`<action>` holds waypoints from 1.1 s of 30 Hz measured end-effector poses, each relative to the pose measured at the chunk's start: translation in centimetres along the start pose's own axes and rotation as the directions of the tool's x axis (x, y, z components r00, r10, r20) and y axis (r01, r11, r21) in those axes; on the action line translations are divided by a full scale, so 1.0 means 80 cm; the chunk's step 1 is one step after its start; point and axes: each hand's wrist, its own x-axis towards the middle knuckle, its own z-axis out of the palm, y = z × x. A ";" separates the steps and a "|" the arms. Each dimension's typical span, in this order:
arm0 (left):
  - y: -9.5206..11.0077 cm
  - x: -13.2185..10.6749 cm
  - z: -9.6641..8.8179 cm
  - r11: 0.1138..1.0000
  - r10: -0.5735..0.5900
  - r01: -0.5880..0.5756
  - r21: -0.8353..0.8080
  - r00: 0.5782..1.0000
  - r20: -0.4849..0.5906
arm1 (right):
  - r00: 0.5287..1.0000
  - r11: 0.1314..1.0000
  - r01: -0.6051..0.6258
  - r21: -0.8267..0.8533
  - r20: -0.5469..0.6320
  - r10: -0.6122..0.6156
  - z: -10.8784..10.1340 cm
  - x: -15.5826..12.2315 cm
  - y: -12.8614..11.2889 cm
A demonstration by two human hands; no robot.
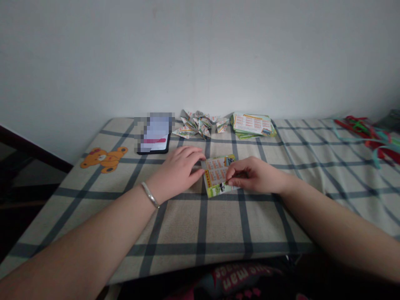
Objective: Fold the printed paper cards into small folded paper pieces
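Note:
A small printed paper card (215, 175) with yellow-green ends and orange tables lies on the checked tablecloth, slightly turned. From the left, my left hand (183, 168) reaches it, fingers stretched out, thumb apart, the tips at the card's left edge. A silver bangle (150, 195) circles that wrist. Over the card's right side, my right hand (250, 177) is closed, thumb and index finger pinched together on the paper; part of the card is hidden under it. Behind the card lie several folded paper pieces (200, 125) and a stack of similar printed cards (252, 124).
A phone (154, 135) with a lit screen lies at the back left. Left of it is a flat orange teddy bear cutout (103, 159). Red and green ribbon-like strips (359, 129) lie at the far right. A white wall (200, 54) rises behind the checked tablecloth (181, 229).

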 end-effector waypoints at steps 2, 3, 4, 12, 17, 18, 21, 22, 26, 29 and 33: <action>-0.002 0.000 0.001 1.000 -0.008 0.008 -0.021 1.000 -0.007 | 0.998 0.997 -0.027 -0.069 -0.060 0.022 0.002 0.002 -0.002; -0.003 0.001 0.002 0.999 -0.009 0.009 -0.032 1.000 -0.010 | 0.995 0.993 -0.044 -0.110 -0.096 0.033 0.004 0.003 -0.002; -0.004 0.001 0.002 0.999 -0.009 0.009 -0.043 1.000 -0.015 | 0.991 0.987 -0.061 -0.151 -0.129 0.042 0.005 0.004 -0.002; -0.001 0.003 -0.001 0.989 -0.029 0.021 -0.144 0.998 -0.058 | 0.943 0.873 -0.050 -0.484 -0.311 -0.119 0.011 0.019 0.007; 0.005 0.002 -0.003 0.998 -0.038 0.037 -0.057 0.999 -0.013 | 0.937 0.823 -0.038 -0.567 -0.307 -0.168 0.016 0.026 0.009; 0.006 0.002 -0.002 0.998 -0.042 0.041 -0.044 0.999 -0.014 | 0.937 0.814 -0.046 -0.580 -0.308 -0.166 0.017 0.027 0.009; 0.008 0.001 0.002 0.999 -0.040 0.040 -0.014 0.998 -0.037 | 0.941 0.798 -0.067 -0.599 -0.303 -0.149 0.018 0.028 0.010; 0.008 0.001 0.003 0.999 -0.040 0.040 -0.002 0.998 -0.047 | 0.943 0.794 -0.071 -0.603 -0.301 -0.145 0.018 0.028 0.010; 0.010 0.001 0.007 0.998 -0.068 0.068 -0.008 0.995 -0.070 | 0.940 0.780 -0.069 -0.622 -0.303 -0.158 0.019 0.030 0.010; 0.012 0.002 0.009 0.993 -0.100 0.096 -0.065 0.993 -0.070 | 0.935 0.769 -0.075 -0.635 -0.314 -0.168 0.020 0.031 0.010; 0.012 0.003 0.013 0.992 -0.097 0.090 -0.085 0.992 -0.082 | 0.937 0.767 -0.076 -0.637 -0.308 -0.163 0.020 0.032 0.011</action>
